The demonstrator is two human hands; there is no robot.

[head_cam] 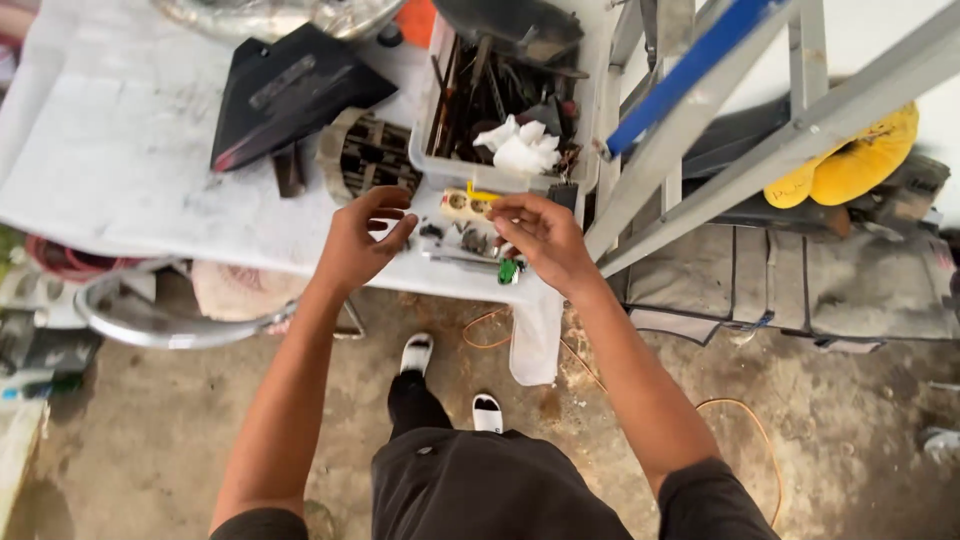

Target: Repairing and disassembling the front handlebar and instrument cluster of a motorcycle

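My left hand (362,237) hovers over the near edge of a white-covered table (120,150), fingers curled and slightly apart, nothing clearly in it. My right hand (540,238) is beside it, its fingertips pinched near a cream power strip (462,205) with a yellow part. Whether the fingers grip the strip or a small item is not visible. Between the hands lie small metal parts (462,243) and a small green piece (509,270).
A clear plastic bin (500,100) of tools and white rags stands behind the hands. A black angular panel (285,90) and a ribbed metal part (365,152) lie to the left. A grey metal frame (740,130) stands right. An orange cable (740,410) crosses the concrete floor.
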